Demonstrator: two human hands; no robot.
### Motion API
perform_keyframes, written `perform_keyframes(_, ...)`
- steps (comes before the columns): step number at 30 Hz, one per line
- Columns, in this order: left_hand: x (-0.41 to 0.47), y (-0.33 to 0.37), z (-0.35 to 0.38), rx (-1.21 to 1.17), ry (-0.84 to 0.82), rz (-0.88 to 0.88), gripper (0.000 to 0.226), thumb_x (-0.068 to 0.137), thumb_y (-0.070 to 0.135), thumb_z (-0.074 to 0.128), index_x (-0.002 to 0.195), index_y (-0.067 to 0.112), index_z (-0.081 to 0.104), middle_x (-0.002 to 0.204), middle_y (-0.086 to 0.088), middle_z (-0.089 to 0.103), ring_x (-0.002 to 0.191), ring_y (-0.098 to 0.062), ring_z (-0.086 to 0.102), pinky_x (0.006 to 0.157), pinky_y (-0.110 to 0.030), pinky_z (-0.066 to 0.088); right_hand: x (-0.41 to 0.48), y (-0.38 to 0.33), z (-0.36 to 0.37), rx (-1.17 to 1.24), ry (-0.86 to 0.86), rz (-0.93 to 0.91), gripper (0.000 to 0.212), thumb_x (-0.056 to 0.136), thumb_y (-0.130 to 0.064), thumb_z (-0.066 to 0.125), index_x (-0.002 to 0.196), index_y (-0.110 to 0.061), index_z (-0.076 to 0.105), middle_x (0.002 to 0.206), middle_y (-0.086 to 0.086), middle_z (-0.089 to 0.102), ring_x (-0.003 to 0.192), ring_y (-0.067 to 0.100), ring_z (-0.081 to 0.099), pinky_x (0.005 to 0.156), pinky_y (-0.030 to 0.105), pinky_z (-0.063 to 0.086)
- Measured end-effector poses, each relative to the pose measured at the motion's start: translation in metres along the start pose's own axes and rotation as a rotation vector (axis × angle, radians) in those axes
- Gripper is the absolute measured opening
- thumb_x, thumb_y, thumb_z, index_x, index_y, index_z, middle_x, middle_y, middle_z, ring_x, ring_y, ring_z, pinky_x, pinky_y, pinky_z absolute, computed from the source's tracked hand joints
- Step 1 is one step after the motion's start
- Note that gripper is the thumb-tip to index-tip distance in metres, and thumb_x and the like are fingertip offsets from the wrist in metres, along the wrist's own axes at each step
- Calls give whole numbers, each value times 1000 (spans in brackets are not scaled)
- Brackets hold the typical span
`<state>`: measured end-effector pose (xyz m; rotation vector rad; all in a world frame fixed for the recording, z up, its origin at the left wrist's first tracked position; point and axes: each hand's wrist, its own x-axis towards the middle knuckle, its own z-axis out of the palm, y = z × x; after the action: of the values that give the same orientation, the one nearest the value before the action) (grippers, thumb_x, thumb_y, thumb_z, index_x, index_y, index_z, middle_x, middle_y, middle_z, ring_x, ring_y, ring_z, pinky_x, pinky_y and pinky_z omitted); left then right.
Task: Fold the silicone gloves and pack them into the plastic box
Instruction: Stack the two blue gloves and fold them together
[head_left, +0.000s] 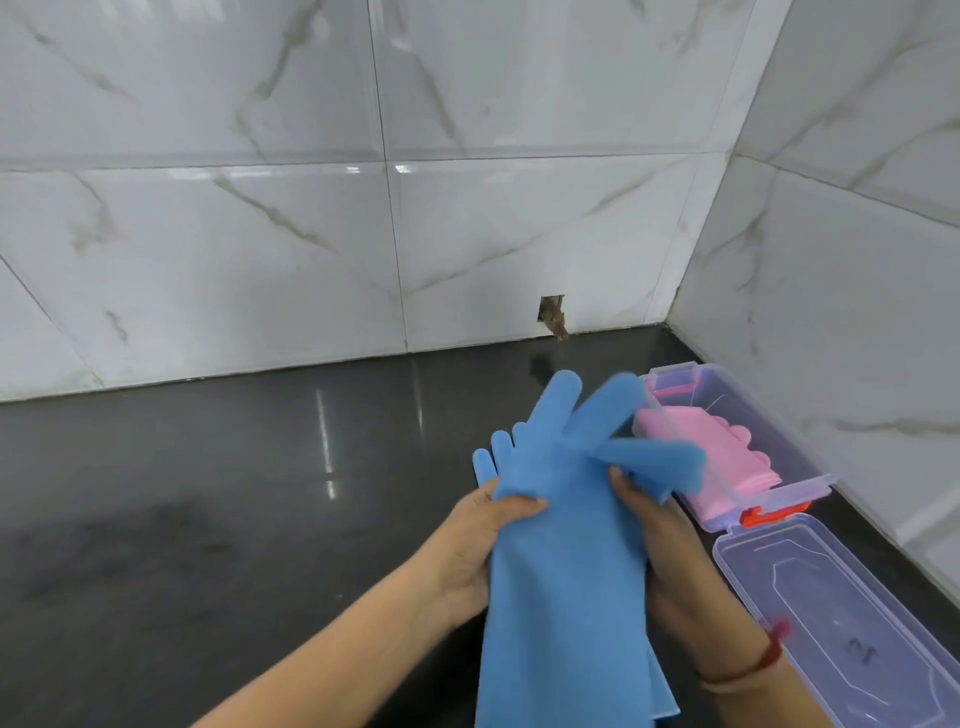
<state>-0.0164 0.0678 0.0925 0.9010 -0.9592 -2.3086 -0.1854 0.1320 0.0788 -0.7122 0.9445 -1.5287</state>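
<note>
- Dark glossy counter (260, 493), white marble-look tile wall (260, 234) behind and on the right, meeting in a corner.
- Small broken hole (552, 317) in the tile, just above the counter line.
- Blue gloves (561, 545) are held up over the counter between both hands, with fingers pointing away from the camera and cuffs hanging toward the bottom edge. It looks like two stacked: a second set of fingertips shows at the left edge.
- Glove fingers on the right side are motion-blurred.
- Left hand (478, 545) grips the gloves' left edge, with the thumb curled over the front and the fingers behind.
- Right hand (665, 545) grips the right edge, thumb on the front; the other fingers are hidden behind the gloves.
- Red thread (771, 652) on the right wrist.
- Clear plastic box (789, 441) sits open on the counter near the right wall, just beyond the right hand.
- Pink gloves (737, 452) lie folded inside the box.
- Clear lid (841, 623) lies flat on the counter at the box's near end, with a red clasp (774, 513) where they meet.
- Blue gloves are not in the box.
</note>
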Motion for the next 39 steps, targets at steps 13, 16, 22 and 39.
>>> perform_keyframes(13,39,-40,-17,50,173,15,49,85,-5,58,119,30,53,108,2,72,96,-22,70,73,-40,59,65,16,-41,-483,72,225,29,88,-16,62,115,-25,59,107,2,72,95,23,70,73,35,59)
perform_keyframes(16,46,-28,-21,93,179,48,46,85,-2,60,115,33,54,107,3,72,94,-20,71,70,-37,59,70,13,-40,-408,84,187,28,86,-19,65,114,-23,60,108,2,72,95,24,70,74,37,59)
perform_keyframes(22,54,-30,-35,237,271,-69,35,90,7,59,117,28,50,113,-1,68,90,-21,71,66,-35,59,81,29,-43,-731,230,216,22,92,-26,56,112,-20,50,120,6,59,99,16,61,80,32,53)
perform_keyframes(39,59,-29,-47,1117,336,156,23,100,24,35,118,10,38,101,-7,61,68,-21,67,56,-35,60,38,31,-59,-1274,170,141,77,85,-18,64,145,-34,18,100,-8,48,82,14,61,75,27,57)
